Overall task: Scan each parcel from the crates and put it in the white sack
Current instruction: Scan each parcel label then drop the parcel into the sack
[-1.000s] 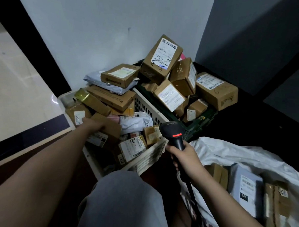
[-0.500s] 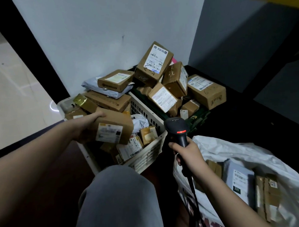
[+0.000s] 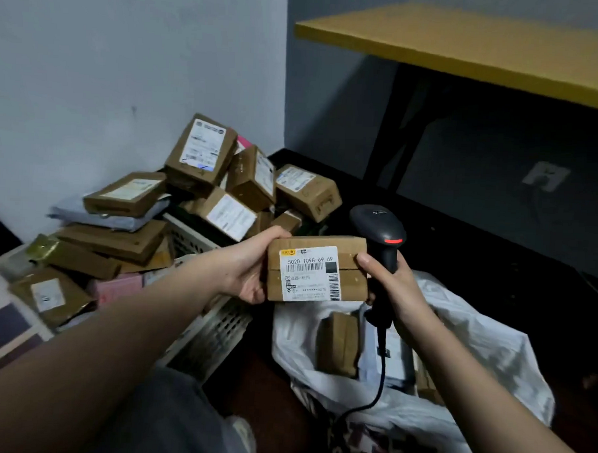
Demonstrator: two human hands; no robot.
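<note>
Cardboard first: a brown parcel (image 3: 318, 268) sits pinched between both hands, label facing up at us, barcode and all. Left hand (image 3: 251, 267) grips its left end, thumb curled over the top edge, fingers wrapped underneath. Right hand (image 3: 396, 287) is doing double duty: thumb tip pressed against the parcel's right end while the other fingers curl round the handle of the black scanner (image 3: 381, 236), whose head pokes up just beyond the thumb with a red strip glowing. Its cable (image 3: 380, 377) trails down past the wrist.

Directly below the fingers, the white sack (image 3: 474, 340) gapes open, and in it lie a brown box (image 3: 338, 344) on its side and a pale flat packet beside that, partly hidden by the scanner handle; more cardboard shows at the sack's right edge.

Out past the left knuckles stands the white slatted crate (image 3: 214, 328), heaped with flat brown boxes, a grey poly mailer (image 3: 106, 216), a gold-green wrapped packet (image 3: 43, 247) and something pink (image 3: 120, 287) lower down. Beyond the fingertips, a dark crate is almost buried under a pile of labelled cartons (image 3: 251, 186), the tallest one leaning against the wall.

Further right and above, a yellow tabletop (image 3: 469, 52) on dark legs.
</note>
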